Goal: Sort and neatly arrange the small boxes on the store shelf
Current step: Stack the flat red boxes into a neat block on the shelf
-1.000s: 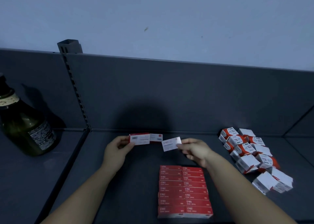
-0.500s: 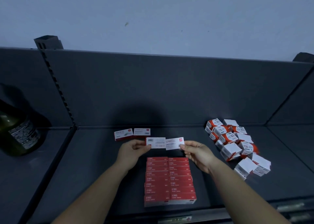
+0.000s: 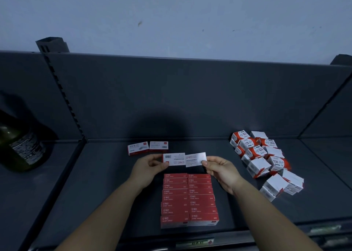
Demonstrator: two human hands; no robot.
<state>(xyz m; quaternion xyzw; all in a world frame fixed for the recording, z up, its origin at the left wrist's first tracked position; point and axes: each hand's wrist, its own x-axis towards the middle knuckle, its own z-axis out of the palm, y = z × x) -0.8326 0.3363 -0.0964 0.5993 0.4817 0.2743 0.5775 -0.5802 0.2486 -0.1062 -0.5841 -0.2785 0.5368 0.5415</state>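
Note:
My left hand [image 3: 150, 168] pinches a small white staple box [image 3: 174, 159] by its left end. My right hand [image 3: 222, 170] pinches a second white staple box [image 3: 195, 159] by its right end. The two boxes are held side by side, ends touching, just above the far end of a neat two-column block of red staple boxes [image 3: 188, 199] on the dark shelf [image 3: 106, 184]. Two more staple boxes [image 3: 147, 147] lie flat near the back panel. A loose heap of red-and-white paper clip boxes [image 3: 263, 159] sits at the right.
A dark green glass bottle [image 3: 21, 146] stands on the neighbouring shelf section at far left, beyond a slotted upright [image 3: 62, 96]. The grey back panel [image 3: 190, 98] rises behind. A price-tag rail [image 3: 194, 243] runs along the shelf's front edge.
A second ago my hands held the boxes apart, the left one over the two back boxes. Both hands came nearer and together, so the boxes now meet above the red block.

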